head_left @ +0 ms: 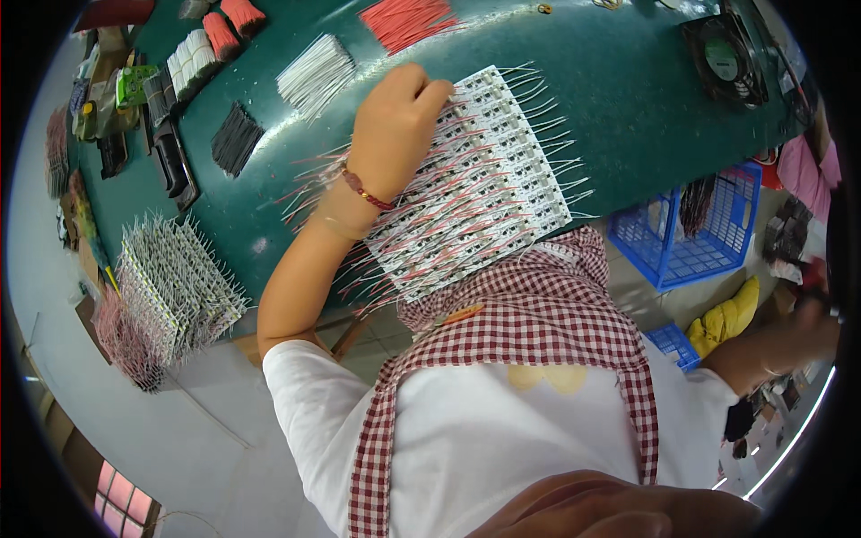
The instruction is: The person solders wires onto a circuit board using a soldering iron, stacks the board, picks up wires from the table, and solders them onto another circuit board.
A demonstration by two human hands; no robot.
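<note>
A white panel of small circuit boards point(525, 166) lies at the table's near edge, against my checked apron. Rows of thin red and white wires point(439, 202) cross it, with loose ends sticking out past its left and right sides. My left hand point(399, 117) rests over the panel's upper left part, fingers curled and thumb drawn in; whatever they pinch is hidden. Out at the far right, away from the table, my right hand point(798, 345) is raised and smeared by motion, so its fingers cannot be made out.
On the green table point(619, 108) lie cut wires in white point(316, 76), red point(408, 22) and black point(236, 141) bundles. A stack of wired panels point(175, 287) stands at the left edge. A black fan point(720, 58) sits far right, above a blue crate point(664, 242).
</note>
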